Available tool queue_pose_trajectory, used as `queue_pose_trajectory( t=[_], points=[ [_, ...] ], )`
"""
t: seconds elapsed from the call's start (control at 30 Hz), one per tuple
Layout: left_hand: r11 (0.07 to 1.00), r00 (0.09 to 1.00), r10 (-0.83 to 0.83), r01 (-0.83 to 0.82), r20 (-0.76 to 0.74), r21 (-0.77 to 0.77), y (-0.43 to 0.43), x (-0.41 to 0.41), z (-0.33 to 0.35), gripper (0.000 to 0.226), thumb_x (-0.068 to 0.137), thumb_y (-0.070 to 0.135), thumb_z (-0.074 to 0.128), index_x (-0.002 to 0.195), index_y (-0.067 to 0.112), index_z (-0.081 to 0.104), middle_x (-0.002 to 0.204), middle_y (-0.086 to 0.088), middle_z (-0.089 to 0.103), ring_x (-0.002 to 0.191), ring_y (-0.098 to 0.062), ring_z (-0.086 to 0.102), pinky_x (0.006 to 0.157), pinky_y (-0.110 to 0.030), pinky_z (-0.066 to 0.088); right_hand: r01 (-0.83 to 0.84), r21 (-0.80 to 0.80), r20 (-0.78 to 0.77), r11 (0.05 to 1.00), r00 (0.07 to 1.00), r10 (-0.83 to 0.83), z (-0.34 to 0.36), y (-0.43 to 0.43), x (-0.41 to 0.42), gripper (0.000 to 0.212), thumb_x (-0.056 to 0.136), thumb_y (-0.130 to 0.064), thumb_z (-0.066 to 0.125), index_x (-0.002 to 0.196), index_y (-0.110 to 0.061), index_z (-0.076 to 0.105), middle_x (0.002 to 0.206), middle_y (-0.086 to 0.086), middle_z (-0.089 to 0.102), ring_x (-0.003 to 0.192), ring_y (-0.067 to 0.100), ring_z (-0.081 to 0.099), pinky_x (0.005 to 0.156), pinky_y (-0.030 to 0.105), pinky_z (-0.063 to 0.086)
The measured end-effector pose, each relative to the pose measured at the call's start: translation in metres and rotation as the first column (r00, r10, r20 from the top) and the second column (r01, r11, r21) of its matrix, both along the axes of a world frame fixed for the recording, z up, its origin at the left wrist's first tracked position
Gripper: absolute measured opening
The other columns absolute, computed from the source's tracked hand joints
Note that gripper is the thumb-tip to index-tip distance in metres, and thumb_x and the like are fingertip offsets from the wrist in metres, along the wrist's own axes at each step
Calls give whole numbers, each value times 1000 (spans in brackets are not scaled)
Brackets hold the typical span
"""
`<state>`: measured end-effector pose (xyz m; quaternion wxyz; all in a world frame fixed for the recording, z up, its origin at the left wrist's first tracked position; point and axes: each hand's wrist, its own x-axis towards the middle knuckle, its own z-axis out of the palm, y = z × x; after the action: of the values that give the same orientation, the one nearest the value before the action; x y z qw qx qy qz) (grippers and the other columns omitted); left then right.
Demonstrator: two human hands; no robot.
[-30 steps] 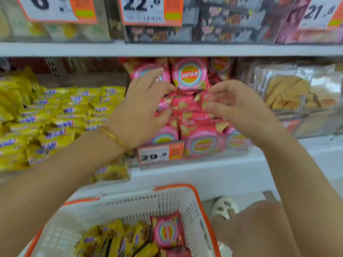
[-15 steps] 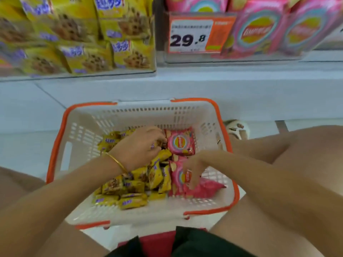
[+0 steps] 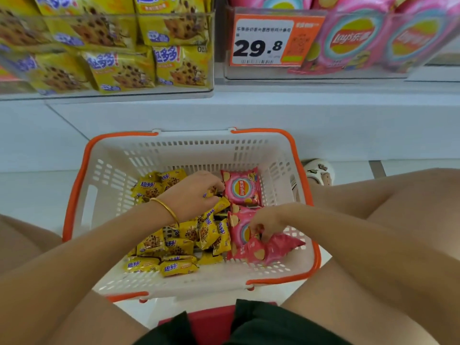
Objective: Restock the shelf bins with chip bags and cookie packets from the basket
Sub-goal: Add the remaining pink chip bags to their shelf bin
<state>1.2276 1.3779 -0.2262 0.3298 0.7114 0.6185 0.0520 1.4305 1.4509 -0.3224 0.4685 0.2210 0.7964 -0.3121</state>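
A white basket (image 3: 107,175) with an orange rim sits on the floor between my knees. Several yellow cookie packets (image 3: 174,245) fill its left half, and pink chip bags (image 3: 242,188) lie on the right. My left hand (image 3: 193,195), with a gold bangle on the wrist, is curled over a yellow cookie packet (image 3: 219,204) near the basket's middle. My right hand (image 3: 265,224) pinches a pink chip bag (image 3: 278,247) at the basket's near right. Above, a clear bin of yellow cookie packets (image 3: 119,51) stands left, and a clear bin of pink chip bags (image 3: 361,41) stands right.
A white shelf ledge (image 3: 249,113) runs above the basket. An orange-and-white price tag reading 29.8 (image 3: 271,41) is fixed to the front of the chip bin. A white shoe (image 3: 319,170) shows right of the basket, and my bare knees flank it.
Both hands came down from the pink chip bin on the shelf into the basket. Over the last half second they shifted only slightly among the packets.
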Motion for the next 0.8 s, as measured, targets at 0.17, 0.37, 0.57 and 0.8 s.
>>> queue_pose_trajectory(
  t=[0.17, 0.37, 0.57, 0.8],
  points=[
    [995, 997, 19, -11, 81, -102, -3, 10, 4, 45, 93, 30, 55, 135, 20, 44, 136, 3, 45, 121, -9, 45, 96, -22, 41, 346, -162, -46, 924, 933, -357, 40, 27, 2, 10, 91, -5, 57, 99, -9, 61, 107, 17, 61, 94, 29, 65, 73, 37, 59],
    [972, 962, 47, 17, 267, -234, 3, 23, 10, 79, 77, 42, 72, 143, 27, 30, 141, 9, 43, 126, -7, 42, 101, -22, 37, 521, -344, -194, 781, 775, -602, 101, 45, -8, 23, 94, -1, 48, 92, -20, 60, 112, 17, 62, 100, 32, 63, 85, 43, 55],
    [966, 842, 257, -205, 474, -160, 27, 23, 49, 47, 83, 29, 67, 124, 11, 50, 116, -2, 61, 103, -16, 61, 81, -24, 55, 679, -513, -331, 525, 408, -851, 158, 52, -2, 17, 97, -22, 47, 103, -18, 63, 86, -5, 65, 78, 11, 58, 68, 22, 48],
    [989, 886, 149, -133, 438, -67, 52, 29, 104, 57, 73, 58, 65, 102, 9, 58, 97, -7, 63, 88, -18, 59, 79, -36, 49, 599, -540, -500, 592, 337, -797, 214, 51, 24, 42, 81, -19, 66, 120, -8, 56, 112, 0, 66, 103, 11, 64, 85, 20, 52]
  ],
)
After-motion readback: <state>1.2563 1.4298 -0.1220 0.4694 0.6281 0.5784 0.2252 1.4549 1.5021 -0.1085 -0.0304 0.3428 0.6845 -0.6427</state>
